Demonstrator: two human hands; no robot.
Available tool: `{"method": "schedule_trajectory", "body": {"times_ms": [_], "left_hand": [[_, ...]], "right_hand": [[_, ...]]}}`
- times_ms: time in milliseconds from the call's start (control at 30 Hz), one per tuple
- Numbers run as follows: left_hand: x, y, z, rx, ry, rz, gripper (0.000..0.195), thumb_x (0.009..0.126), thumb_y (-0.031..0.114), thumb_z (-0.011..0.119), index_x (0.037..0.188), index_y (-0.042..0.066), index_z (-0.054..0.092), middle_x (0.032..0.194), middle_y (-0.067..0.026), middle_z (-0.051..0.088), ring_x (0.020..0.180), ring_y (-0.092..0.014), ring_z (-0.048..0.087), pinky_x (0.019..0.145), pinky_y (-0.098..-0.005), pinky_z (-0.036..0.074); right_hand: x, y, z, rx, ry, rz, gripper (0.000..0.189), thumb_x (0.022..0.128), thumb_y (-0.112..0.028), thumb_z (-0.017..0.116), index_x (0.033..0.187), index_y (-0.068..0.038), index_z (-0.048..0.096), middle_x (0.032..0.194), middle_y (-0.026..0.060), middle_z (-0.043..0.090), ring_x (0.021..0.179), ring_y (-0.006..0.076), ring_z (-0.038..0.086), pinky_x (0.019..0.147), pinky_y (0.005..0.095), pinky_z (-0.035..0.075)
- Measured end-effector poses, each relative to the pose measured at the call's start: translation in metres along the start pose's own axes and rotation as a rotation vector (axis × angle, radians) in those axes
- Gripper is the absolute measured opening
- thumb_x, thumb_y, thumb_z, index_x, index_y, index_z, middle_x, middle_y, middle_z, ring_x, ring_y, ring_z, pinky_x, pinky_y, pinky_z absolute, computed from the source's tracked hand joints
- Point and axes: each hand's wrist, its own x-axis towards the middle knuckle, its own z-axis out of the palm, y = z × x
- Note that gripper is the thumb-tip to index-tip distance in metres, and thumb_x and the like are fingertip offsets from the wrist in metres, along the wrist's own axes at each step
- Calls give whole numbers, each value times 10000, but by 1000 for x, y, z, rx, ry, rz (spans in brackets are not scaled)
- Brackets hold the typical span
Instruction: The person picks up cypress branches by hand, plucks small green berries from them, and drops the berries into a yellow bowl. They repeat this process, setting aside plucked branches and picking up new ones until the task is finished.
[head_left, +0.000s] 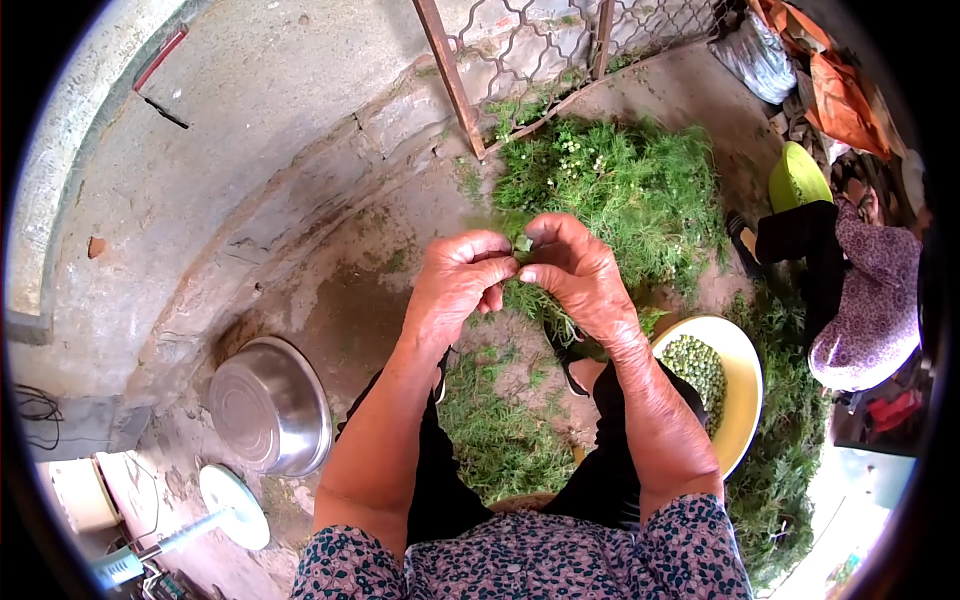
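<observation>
In front of my body my two hands meet above a heap of cut evergreen branches (622, 187). My left hand (457, 281) pinches a small green sprig (523, 244) between thumb and fingers. From the other side, the thumb and forefinger of my right hand (589, 281) close on the same sprig. Pale green, berry-like cones show among the branches of the heap. By my right forearm stands a yellow plastic basin (742, 382) with many small green cones (694, 371) in it. Fingers hide part of the sprig.
At right sits another person (870, 292) beside a lime-green basin (795, 176). A metal basin (270, 405) leans bottom-outward at left, near a pedestal fan (232, 506). A rusty metal grille (517, 52) stands ahead by the concrete wall (247, 150). Loose greenery (506, 427) covers ground between my feet.
</observation>
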Motion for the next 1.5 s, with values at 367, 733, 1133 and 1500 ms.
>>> {"method": "schedule_trajectory", "body": {"times_ms": [367, 733, 1133, 1500], "left_hand": [[-3, 2, 3, -71, -39, -13, 58, 785, 64, 634, 790, 15, 604, 632, -5, 540, 438, -54, 434, 375, -191, 325], [-5, 2, 9, 10, 51, 65, 168, 746, 23, 651, 605, 43, 563, 556, 8, 509, 411, -43, 407, 347, -193, 276], [-5, 5, 2, 26, -20, 32, 68, 747, 113, 641, 754, 46, 627, 597, 4, 544, 463, -40, 397, 417, -186, 263], [-7, 10, -7, -304, -49, 156, 109, 871, 115, 534, 908, 18, 568, 702, -7, 527, 567, -58, 445, 490, -181, 351]], "right_hand": [[-1, -8, 17, 402, 71, 175, 300, 768, -116, 697, 999, -54, 515, 831, 10, 553, 750, 81, 515, 667, 235, 460], [-6, -11, 24, 342, 178, 200, 114, 791, -72, 657, 875, -51, 583, 700, -23, 551, 578, 35, 459, 480, 180, 379], [-10, -14, 13, 686, 81, 355, 166, 836, -164, 611, 942, -40, 577, 730, 35, 597, 512, 100, 501, 428, 200, 362], [-21, -34, -45, 614, 294, 200, 167, 812, -139, 626, 958, -59, 616, 774, 55, 612, 599, 127, 539, 465, 213, 389]]}}
